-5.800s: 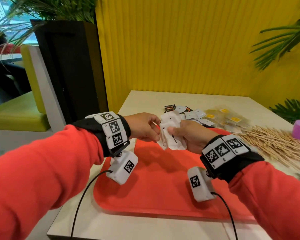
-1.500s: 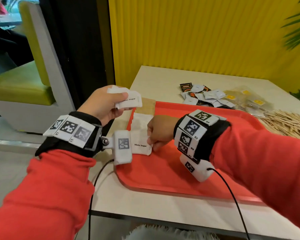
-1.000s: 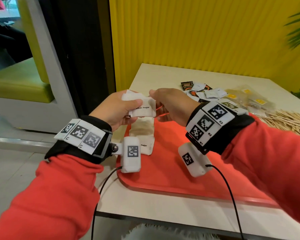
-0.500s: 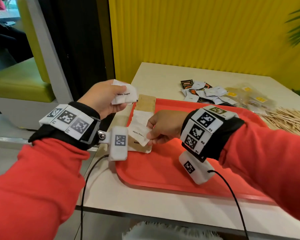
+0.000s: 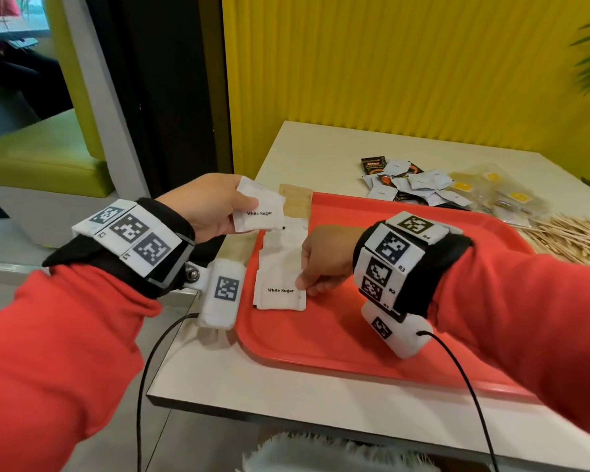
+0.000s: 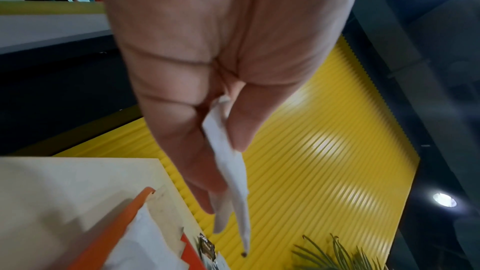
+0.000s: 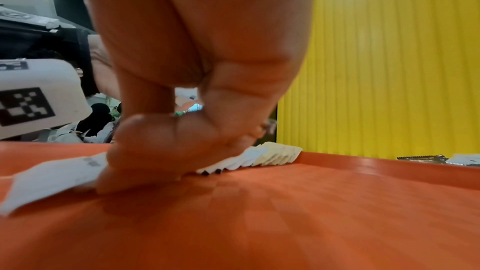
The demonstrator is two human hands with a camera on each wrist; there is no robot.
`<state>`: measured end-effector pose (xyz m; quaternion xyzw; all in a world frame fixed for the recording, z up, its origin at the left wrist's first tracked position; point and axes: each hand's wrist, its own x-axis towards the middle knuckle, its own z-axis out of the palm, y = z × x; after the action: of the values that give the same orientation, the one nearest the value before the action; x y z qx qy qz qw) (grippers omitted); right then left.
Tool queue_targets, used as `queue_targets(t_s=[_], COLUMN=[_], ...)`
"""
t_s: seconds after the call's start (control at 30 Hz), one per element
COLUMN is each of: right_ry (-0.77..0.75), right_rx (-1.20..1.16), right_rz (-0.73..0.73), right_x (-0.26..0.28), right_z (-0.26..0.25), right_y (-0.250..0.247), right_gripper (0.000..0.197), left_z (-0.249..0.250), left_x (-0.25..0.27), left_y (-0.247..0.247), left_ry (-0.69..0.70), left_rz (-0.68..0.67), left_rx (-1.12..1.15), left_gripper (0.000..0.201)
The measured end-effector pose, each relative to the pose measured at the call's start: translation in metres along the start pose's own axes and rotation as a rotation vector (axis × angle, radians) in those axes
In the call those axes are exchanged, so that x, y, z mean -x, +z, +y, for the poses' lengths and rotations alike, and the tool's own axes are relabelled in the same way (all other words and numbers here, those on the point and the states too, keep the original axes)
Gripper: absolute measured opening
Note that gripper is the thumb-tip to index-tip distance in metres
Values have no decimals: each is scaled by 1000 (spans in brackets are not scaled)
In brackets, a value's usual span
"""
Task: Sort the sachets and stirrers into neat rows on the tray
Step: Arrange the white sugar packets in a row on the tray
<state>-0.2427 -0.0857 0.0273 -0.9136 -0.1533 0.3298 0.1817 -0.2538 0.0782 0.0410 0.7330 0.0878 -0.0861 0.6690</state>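
A red tray (image 5: 355, 335) lies on the pale table. Along its left side runs an overlapping row of sachets (image 5: 281, 253), brown ones at the far end and white ones nearer. My right hand (image 5: 317, 267) rests low on the tray, thumb and curled fingers pinching the edge of the nearest white sugar sachet (image 5: 280, 294). In the right wrist view the fingertips (image 7: 145, 163) press that sachet (image 7: 52, 180) onto the tray (image 7: 285, 223). My left hand (image 5: 242, 206) hovers above the tray's left rim, gripping a few white sugar sachets (image 5: 259, 212) between thumb and fingers (image 6: 221, 130).
Behind the tray lie a loose pile of white and dark sachets (image 5: 413, 185), clear packets with yellow labels (image 5: 501, 195) and a heap of wooden stirrers (image 5: 573, 236). The table's left edge runs close to the tray. A yellow ribbed wall stands behind.
My right hand took a white sachet from the left hand's stack, brought it down and laid it at the near end of the row. The left hand stayed raised with its sachets.
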Motion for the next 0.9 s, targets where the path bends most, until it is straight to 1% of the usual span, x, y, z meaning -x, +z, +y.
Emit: queue_targets(t_s=[0.07, 0.13, 0.17, 0.27, 0.3, 0.37, 0.43, 0.5, 0.57, 0.63, 0.73, 0.8, 0.9], right_ry=[-6, -49, -83, -162, -177, -189, -178, -164, -151, -143, -116, -85, -48], right_rx=[7, 21, -33, -441, -511, -544, -579, -616, -605, -562, -458, -384, -267], right_rz=[41, 123, 166, 255, 274, 293, 293, 271, 235, 178, 61, -17, -92], right_x=[3, 6, 6, 7, 7, 5, 4, 3, 3, 5, 8, 9, 10], right_z=[1, 0, -2, -6, -6, -5, -3, -1, -1, 1, 4, 6, 6], right_y=[-3, -10, -15, -24, -25, -23, -19, -16, -13, -11, -6, -4, -3], right_gripper=[21, 23, 23, 19, 17, 17, 22, 24, 22, 20, 20, 21, 24], left_z=[-1, -3, -4, -4, -3, -2, -1, -1, -2, -2, -1, 0, 1], left_x=[1, 1, 1, 2, 2, 3, 4, 4, 4, 3, 1, 0, 0], left_y=[0, 0, 0, 2, 3, 5, 7, 10, 11, 10, 6, 3, 1], left_ry=[-4, -6, -6, -1, 2, 7, 7, -1, -26, -58, -79, -77, -80], left_rz=[-26, -55, -68, -116, -122, -126, -136, -134, -113, -90, -42, -20, -70], left_rx=[-38, -70, -84, -93, -92, -84, -76, -74, -62, -77, -175, -252, -346], left_gripper=[34, 34, 34, 34, 34, 31, 29, 27, 23, 18, 14, 19, 22])
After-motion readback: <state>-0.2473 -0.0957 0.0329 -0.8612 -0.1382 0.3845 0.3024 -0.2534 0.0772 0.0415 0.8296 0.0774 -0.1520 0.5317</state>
